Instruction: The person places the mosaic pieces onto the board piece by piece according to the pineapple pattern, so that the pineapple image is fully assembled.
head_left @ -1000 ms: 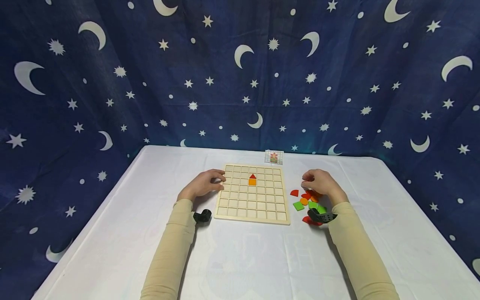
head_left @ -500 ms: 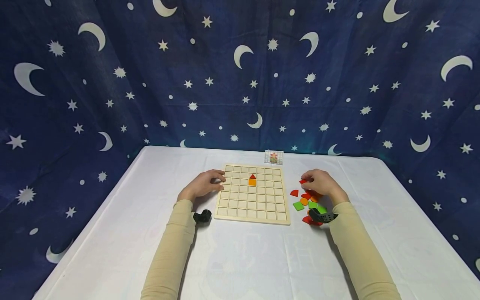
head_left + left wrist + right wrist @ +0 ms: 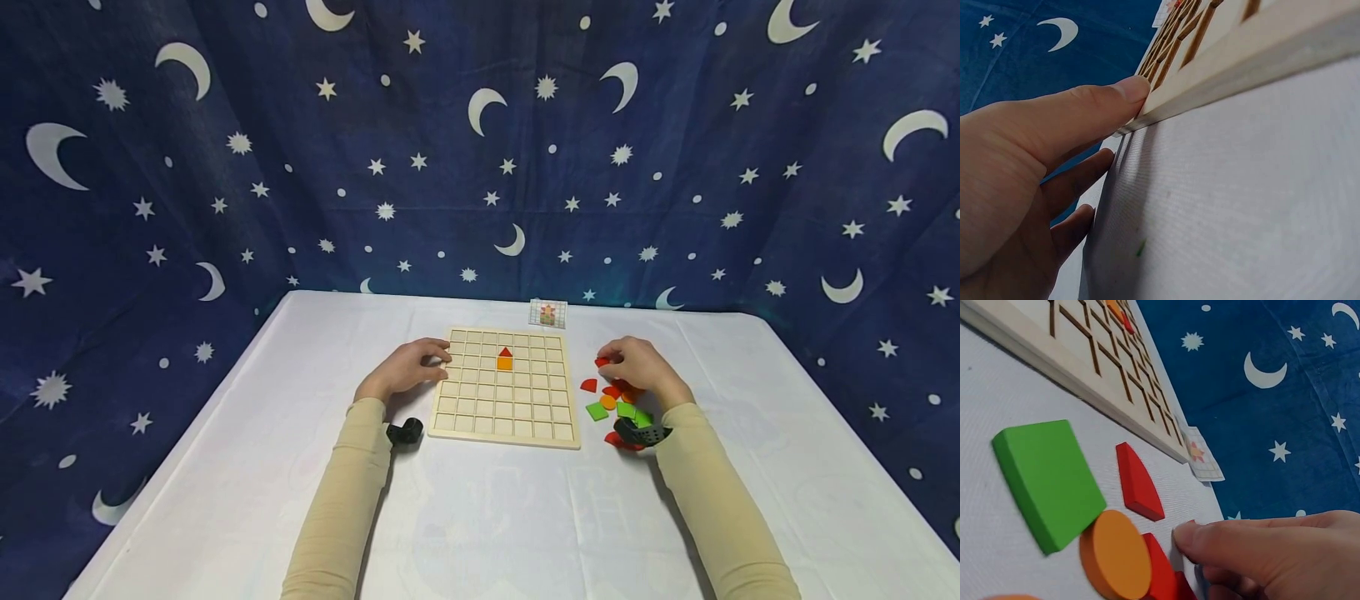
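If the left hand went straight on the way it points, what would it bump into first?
The wooden grid board. The left hand points at its left edge, and the thumb seems to touch it, so they'd probably meet at once, though exact height is hard to tell.

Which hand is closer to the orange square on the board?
Left. The left hand touches the left edge of the board, left of the orange square. The right hand is farther, off the right side, pinching a red piece.
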The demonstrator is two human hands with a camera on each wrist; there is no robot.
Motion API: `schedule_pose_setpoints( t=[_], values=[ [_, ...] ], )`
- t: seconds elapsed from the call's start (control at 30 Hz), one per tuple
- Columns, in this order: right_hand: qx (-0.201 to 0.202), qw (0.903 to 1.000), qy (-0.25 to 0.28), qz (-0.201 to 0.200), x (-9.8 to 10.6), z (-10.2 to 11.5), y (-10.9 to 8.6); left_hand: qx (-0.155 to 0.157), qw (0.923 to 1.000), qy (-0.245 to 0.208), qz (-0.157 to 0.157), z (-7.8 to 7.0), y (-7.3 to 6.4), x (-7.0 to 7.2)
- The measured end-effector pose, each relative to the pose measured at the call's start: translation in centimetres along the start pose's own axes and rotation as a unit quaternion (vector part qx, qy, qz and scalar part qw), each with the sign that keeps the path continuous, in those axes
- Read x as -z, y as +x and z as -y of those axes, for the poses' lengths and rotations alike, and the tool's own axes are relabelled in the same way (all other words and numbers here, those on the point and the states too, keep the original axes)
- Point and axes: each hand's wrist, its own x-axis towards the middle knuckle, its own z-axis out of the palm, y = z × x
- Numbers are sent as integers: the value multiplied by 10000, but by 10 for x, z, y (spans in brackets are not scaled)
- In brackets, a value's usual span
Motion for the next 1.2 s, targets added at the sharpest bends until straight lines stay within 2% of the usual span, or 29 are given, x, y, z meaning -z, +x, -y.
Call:
schedule_pose_setpoints(
  t=[0.23, 0.87, 1.2],
  values=[
    [-98, 9999, 53, 30, 0, 1, 1, -21, 10000, 56, 8, 1, -1, 1],
    [-55, 9999, 110, 75, -2, 5, 0, -15, 10000, 27, 17, 1, -1, 0],
    [289, 9995, 27, 87, -3, 2, 2, -6, 10000, 40, 37, 2, 0, -1]
  ],
)
